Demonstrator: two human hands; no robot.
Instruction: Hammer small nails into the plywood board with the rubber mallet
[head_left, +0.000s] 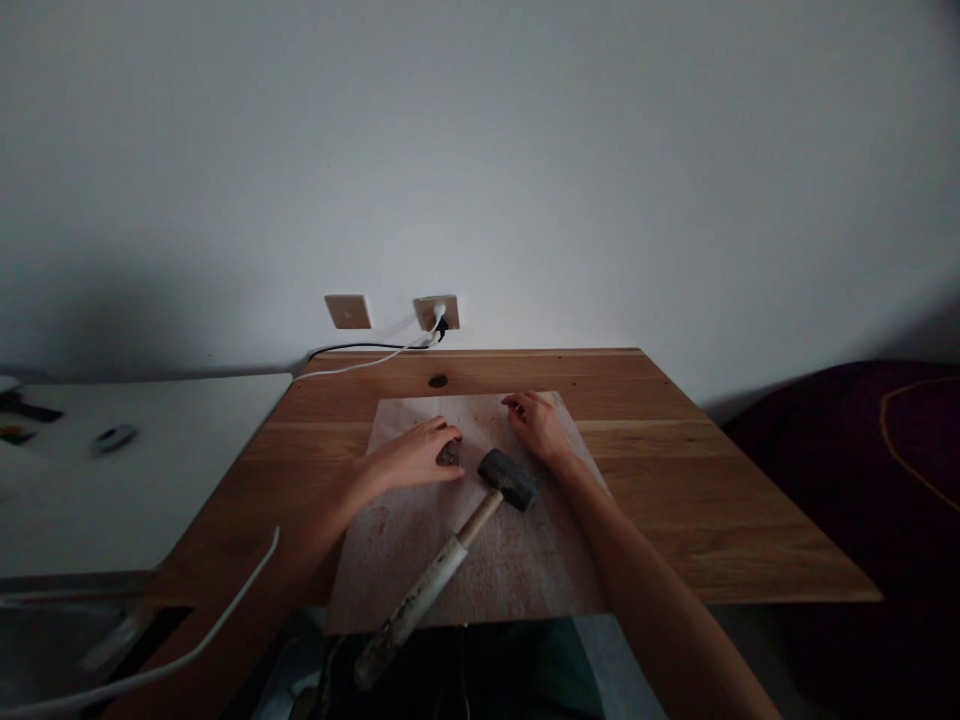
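My left hand (416, 455) is on the left half of a pale wooden board (405, 560), its thumb and fingers closed around a small, dark brown, rough lump (448, 453). What the lump is made of does not show. Near the board's far right corner, my right hand (535, 424) has its fingers curled together; anything between them is too small or hidden to name. Between my forearms lies a hammer with a blocky dark head (509, 480). Its worn, whitish handle (420, 590) slants toward me and sticks out past the board's near edge.
Under the board is a wooden table (675, 480) against a white wall. Cables (375, 358) run from a wall socket (436, 313) along the table's back. A white table (97, 500) with a computer mouse (114, 438) adjoins at left. Another white cable (217, 625) crosses my left forearm.
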